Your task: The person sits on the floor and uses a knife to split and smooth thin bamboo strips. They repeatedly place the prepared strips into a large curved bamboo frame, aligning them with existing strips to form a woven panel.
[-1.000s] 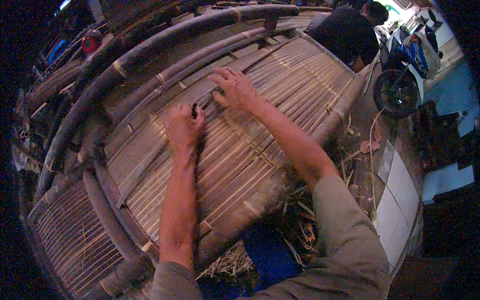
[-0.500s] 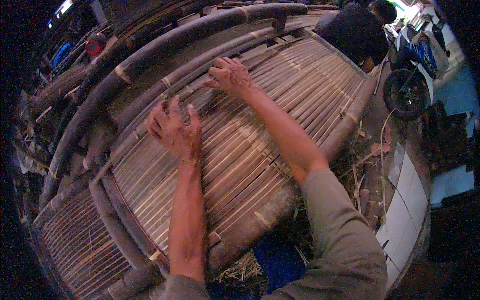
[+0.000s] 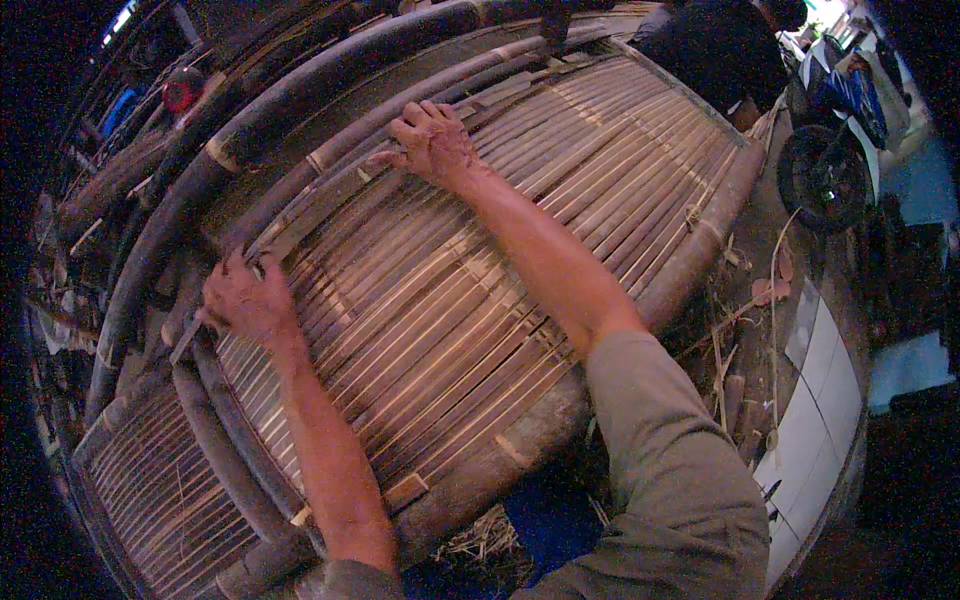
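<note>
Slid down toward seven o'clock, left hand [image 3: 245, 300], fingers clamped on bamboo slat panel [image 3: 470, 290] edge; right hand [image 3: 432, 142] spread flat at twelve o'clock.

the light is dim and warm over the bamboo slat panel [image 3: 480, 280], with a bluish cast. daylight enters from the upper right, where the scene blows out to white. the left and lower right corners fall to black. straight poles bend strongly toward the rim. fine detail is soft, slightly smeared at the edges.
</note>
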Motion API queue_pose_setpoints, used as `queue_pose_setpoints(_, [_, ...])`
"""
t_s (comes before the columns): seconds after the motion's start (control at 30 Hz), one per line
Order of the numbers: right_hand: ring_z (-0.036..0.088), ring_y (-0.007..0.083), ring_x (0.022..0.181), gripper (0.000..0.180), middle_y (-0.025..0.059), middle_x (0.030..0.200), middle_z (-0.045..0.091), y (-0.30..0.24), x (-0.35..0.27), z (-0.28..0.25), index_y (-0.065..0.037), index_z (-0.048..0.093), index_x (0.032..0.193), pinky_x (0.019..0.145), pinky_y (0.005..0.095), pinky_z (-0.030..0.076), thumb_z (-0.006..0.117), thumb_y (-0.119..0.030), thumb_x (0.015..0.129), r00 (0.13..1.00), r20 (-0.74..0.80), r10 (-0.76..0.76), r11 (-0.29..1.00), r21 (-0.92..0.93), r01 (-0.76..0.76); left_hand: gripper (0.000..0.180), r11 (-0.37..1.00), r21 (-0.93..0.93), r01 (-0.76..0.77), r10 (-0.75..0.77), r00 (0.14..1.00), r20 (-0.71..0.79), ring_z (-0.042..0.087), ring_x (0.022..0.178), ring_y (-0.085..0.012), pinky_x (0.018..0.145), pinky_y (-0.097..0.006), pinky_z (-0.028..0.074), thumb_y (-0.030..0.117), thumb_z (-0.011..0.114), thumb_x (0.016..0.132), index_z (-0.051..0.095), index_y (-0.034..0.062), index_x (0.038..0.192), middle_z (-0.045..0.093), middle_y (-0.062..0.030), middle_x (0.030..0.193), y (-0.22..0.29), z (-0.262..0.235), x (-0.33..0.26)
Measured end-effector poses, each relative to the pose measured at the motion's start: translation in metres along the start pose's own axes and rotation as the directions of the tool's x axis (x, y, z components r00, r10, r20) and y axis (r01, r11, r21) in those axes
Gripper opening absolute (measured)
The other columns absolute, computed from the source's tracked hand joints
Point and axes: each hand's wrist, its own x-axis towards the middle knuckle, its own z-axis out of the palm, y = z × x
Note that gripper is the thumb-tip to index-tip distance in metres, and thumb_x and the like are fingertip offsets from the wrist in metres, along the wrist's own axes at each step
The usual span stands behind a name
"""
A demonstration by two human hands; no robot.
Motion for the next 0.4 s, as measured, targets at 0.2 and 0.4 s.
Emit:
queue_pose_setpoints(0.2, [0.062,0.0318,0.088,0.047,0.013,0.086,0.061,0.002,0.001,-0.003,-0.01,0.066,0.088,0.079,0.0431,0.047,0.063,-0.057,0.082,0.993,0.081,-0.088,0.995,0.05,0.084,0.033,0.995,0.1,-0.024,0.005,0.982,0.19,0.063,0.095,-0.0287,0.089,-0.045,0.043,0.038,0.073,0.071,0.072,0.0158,0.095,0.069,-0.0074,0.097,-0.061,0.0,0.017])
queue_pose_setpoints(0.4, [0.064,0.0311,0.091,0.039,0.0155,0.09,0.064,-0.043,0.02,0.007,-0.011,0.067,0.09,0.082,0.0432,0.049,0.064,-0.049,0.086,0.952,0.302,-0.044,0.991,0.131,0.004,0.035,0.987,0.155,0.039,-0.082,0.956,0.282,0.064,0.091,-0.028,0.086,-0.045,0.045,0.039,0.074,0.065,0.072,0.0119,0.087,0.069,-0.0091,0.086,-0.09,-0.014,0.013])
